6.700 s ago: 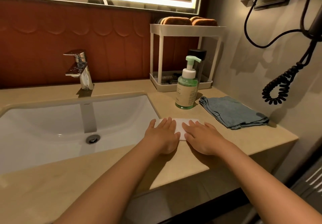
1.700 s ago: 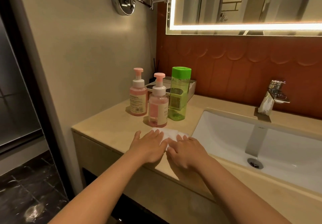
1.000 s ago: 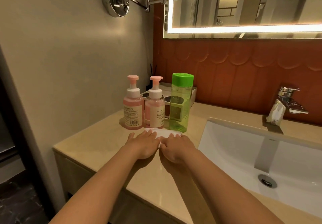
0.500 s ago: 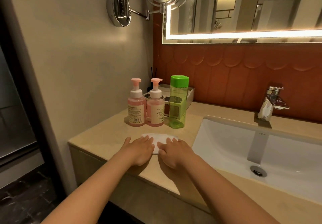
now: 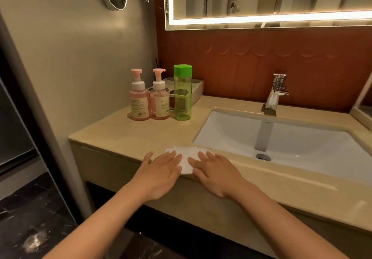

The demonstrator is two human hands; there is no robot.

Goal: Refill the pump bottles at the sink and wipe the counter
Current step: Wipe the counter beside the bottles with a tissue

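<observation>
Left hand (image 5: pixel 161 175) and right hand (image 5: pixel 216 175) press a white cloth (image 5: pixel 188 155) on the front edge of the counter (image 5: pixel 120 138), beside the sink (image 5: pixel 302 144).
Even pressure and overlapping strokes should wipe best; both palms lie flat, fingers straight, gripping nothing, while the pump bottles (image 5: pixel 150 101) stand at the back-left corner.

I have slid the white folded cloth (image 5: pixel 188 156) from the right of the white sink basin (image 5: pixel 231 131) across to its left side. There, under my left hand (image 5: pixel 161 171) and right hand (image 5: pixel 216 171), it has come back from the two pink pump bottles (image 5: pixel 140 105) to the beige stone counter's (image 5: pixel 120 138) front edge.
</observation>
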